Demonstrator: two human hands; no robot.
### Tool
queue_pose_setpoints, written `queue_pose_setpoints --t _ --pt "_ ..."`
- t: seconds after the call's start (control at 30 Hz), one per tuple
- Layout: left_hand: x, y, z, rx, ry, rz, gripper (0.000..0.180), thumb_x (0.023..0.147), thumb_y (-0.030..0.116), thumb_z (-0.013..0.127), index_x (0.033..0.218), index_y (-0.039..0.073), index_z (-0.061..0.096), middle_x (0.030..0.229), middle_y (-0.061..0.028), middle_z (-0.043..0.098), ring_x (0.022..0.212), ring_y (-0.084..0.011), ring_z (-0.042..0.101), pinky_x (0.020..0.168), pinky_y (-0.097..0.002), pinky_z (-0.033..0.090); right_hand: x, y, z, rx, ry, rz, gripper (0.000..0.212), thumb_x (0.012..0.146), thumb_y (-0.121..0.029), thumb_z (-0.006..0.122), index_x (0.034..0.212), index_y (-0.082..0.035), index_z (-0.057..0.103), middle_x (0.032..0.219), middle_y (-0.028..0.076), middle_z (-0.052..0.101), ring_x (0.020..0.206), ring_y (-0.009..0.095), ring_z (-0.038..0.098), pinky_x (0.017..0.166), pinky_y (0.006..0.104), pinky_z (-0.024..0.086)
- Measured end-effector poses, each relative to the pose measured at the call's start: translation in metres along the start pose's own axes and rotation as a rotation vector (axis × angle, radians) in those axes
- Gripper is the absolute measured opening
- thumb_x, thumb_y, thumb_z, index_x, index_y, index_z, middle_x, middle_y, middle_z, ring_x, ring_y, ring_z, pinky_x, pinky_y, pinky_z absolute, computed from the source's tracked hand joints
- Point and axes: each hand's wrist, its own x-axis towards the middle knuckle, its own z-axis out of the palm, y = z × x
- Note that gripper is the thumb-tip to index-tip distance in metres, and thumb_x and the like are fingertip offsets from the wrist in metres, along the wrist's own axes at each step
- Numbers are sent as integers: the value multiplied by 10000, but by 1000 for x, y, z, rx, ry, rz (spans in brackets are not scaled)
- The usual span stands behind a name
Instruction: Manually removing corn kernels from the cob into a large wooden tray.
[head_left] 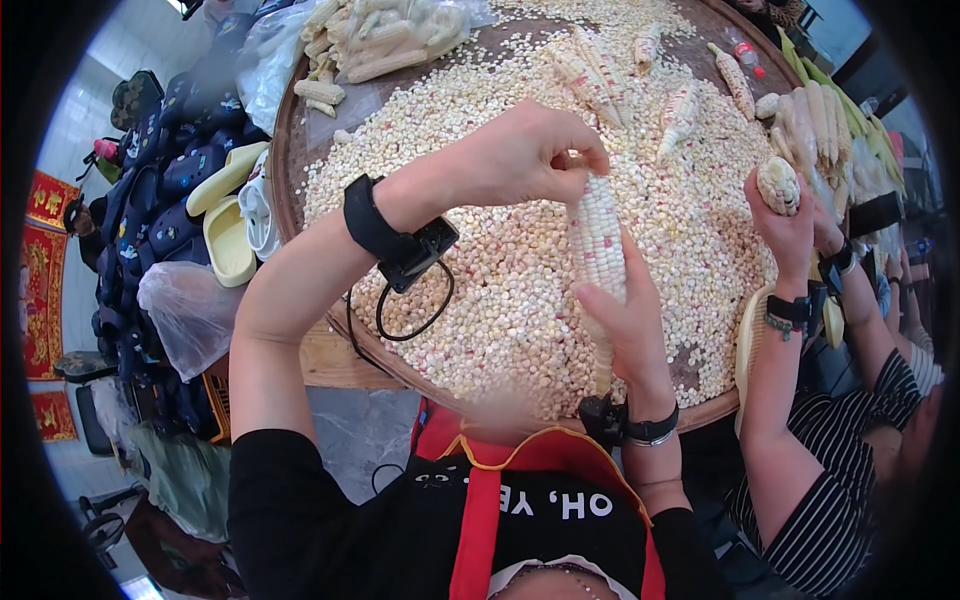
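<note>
An ear of corn [602, 240], pale with scattered pink kernels, stands nearly upright in front of me. My right hand [632, 325] is wrapped round its lower part, with a bare, narrow end showing below the palm. At the upper tip, my left hand [535, 150] is closed, thumb and fingers pinching the end of the ear. Loose corn kernels [480, 265] in white, yellow and pink lie thickly beneath both hands on a large round tray [290, 150]. Dark bands with small devices are strapped to both my wrists.
Stripped cobs [385, 60], partly in plastic, lie at the far left. More ears [590, 75] rest on the far kernels. At right, another person's hand [785, 225] holds a cob [778, 186]; husked ears [815, 125] are piled behind. Shoes [190, 175] crowd the left side.
</note>
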Motion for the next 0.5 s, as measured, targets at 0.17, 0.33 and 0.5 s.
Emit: queue_pose_setpoints --t 0.17,0.33,0.5 --pt "-2 -8 20 4 152 68 140 754 24 553 882 1 606 752 -77 616 624 -131 594 575 -243 482 3 7 -2 195 13 89 617 780 -44 558 1331 -12 283 1065 106 547 837 112 554 680 230 487" --pt "-3 -13 28 -23 245 63 120 748 1 540 850 4 604 683 -68 608 576 -125 592 525 -240 468 3 4 -3 264 -25 119 601 795 -52 554 1331 -23 283 1054 120 558 785 113 568 621 227 499" --pt "-2 -16 18 -12 273 13 124 785 4 477 824 5 595 655 -49 595 581 -87 577 520 -226 467 3 8 -4 264 -47 149 640 783 -42 571 1344 -23 264 1081 129 555 822 126 569 665 238 498"
